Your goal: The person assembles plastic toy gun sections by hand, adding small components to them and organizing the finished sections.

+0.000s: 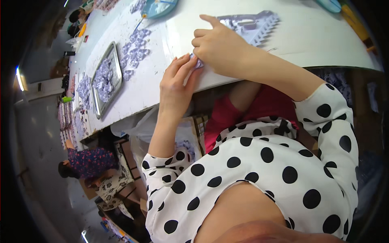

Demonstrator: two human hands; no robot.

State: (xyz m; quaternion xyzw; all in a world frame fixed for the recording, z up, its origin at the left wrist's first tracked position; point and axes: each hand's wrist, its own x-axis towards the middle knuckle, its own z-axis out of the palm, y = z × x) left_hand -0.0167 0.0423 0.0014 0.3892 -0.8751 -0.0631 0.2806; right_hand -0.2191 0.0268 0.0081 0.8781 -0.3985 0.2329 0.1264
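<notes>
My left hand (177, 79) rests at the table's near edge, its fingers closed on a small shiny lavender fabric piece (198, 63). From the right, my right hand (221, 45) meets it, fingers curled in at the same piece and index finger stretched out to the left. Much of the small piece is hidden by the fingers. Just beyond my right hand lies a flat lavender fabric stack (265, 25) with a row of pointed tabs along one side.
Loose lavender pieces (135, 50) are scattered to the left, beside a metal tray (118, 77) heaped with more. A blue dish (160, 9) stands at the far side. Beneath the white table (146, 91) hangs a clear plastic bag (142, 133). Another person (91, 162) sits at the left.
</notes>
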